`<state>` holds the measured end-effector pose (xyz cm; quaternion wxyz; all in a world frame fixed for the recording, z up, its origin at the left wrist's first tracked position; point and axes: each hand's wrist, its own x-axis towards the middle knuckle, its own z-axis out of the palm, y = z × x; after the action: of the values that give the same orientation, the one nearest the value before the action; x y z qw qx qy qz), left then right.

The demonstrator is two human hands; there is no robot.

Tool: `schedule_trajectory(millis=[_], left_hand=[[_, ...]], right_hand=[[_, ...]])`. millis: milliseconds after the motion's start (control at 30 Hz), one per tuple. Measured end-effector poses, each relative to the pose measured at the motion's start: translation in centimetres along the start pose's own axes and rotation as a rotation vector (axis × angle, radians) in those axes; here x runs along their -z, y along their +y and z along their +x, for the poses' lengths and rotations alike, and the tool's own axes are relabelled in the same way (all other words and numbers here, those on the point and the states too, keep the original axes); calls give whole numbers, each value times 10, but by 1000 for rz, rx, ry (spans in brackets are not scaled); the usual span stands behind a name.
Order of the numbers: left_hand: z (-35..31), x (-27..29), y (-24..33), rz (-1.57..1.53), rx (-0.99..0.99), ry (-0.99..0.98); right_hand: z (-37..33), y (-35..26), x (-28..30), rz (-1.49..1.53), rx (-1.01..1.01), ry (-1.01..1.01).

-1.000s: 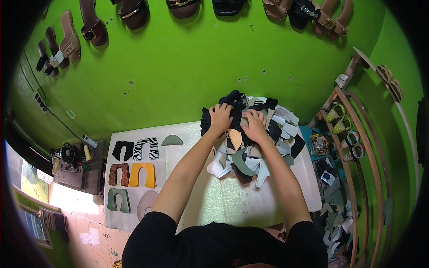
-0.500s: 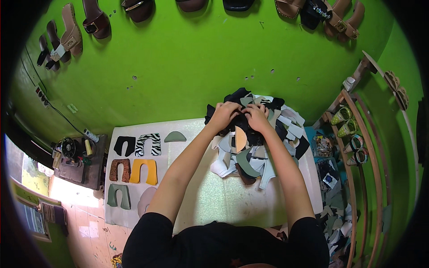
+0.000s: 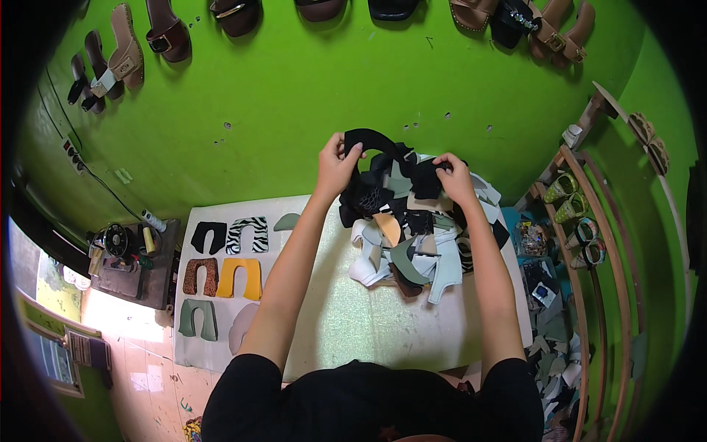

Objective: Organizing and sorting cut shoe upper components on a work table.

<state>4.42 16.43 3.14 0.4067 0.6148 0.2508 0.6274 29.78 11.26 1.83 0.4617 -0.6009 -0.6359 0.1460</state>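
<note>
My left hand [image 3: 337,168] grips a curved black cutout [image 3: 373,138], thumb on top, lifted at the pile's far left side. My right hand [image 3: 458,183] pinches the corner of another black piece [image 3: 426,180] over the back of the heap. Beneath both hands spreads a heap of loose cut scraps [image 3: 445,258] in white, grey, green and black that look like leather or fabric. A tan half-round piece [image 3: 388,229] and a green curved piece [image 3: 404,263] lie on its near side. Whether the two black pieces are joined I cannot tell.
On the left of the white table [image 3: 324,339] lie U-shaped pieces: black [image 3: 209,236], zebra-striped [image 3: 248,234], leopard [image 3: 200,276], yellow [image 3: 240,277] and green [image 3: 198,319]. A wooden rack [image 3: 589,295] with sandals stands right, beside scraps below. A small machine bench [image 3: 136,272] is left.
Both hands came out of the heap and moved apart, the left one up and leftward with the curved black cutout, the right one to the right with a black piece.
</note>
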Motion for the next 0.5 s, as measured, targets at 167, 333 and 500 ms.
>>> schedule_trajectory(millis=[167,333,500], left_hand=[[-31,8,18,-80,296,-88],[-61,14,28,-66,388,-125],[-91,18,55,-129,426,-147]], right_hand=[[-4,-20,3,304,151,-161],[-13,-29,19,290,34,-218],[-55,-35,12,-414,97,-14]])
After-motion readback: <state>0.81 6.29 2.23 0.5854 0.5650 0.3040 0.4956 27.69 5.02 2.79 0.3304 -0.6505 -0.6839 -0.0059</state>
